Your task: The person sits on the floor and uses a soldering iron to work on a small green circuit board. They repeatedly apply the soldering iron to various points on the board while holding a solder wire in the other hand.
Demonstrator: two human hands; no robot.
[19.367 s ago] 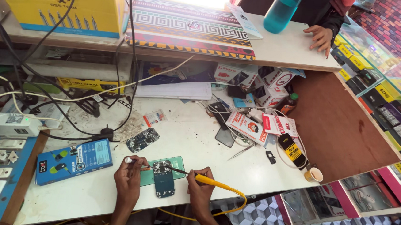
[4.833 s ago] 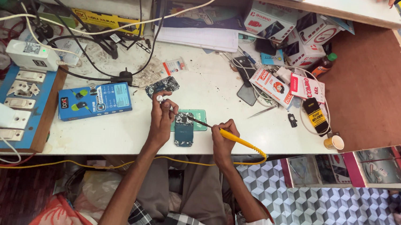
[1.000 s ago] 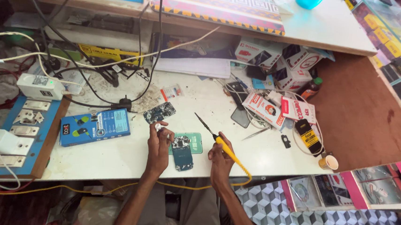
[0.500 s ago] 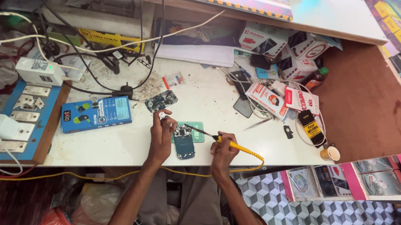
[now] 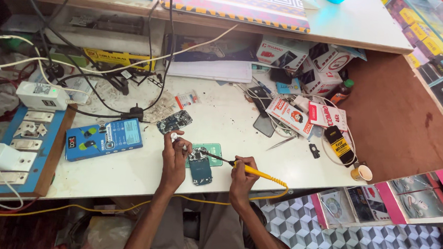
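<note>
Two hands are at work before us on the white table, whose far left end is cut off by the frame. Cables trail over its back part, and we cannot trace where they end. Near the left edge lies a blue box. Our left hand presses down on the opened phone, which lies on a green mat near the front edge; what its curled fingertips pinch is too small to tell. Our right hand has its fingers closed around the yellow soldering iron, its tip at the phone's top end.
</note>
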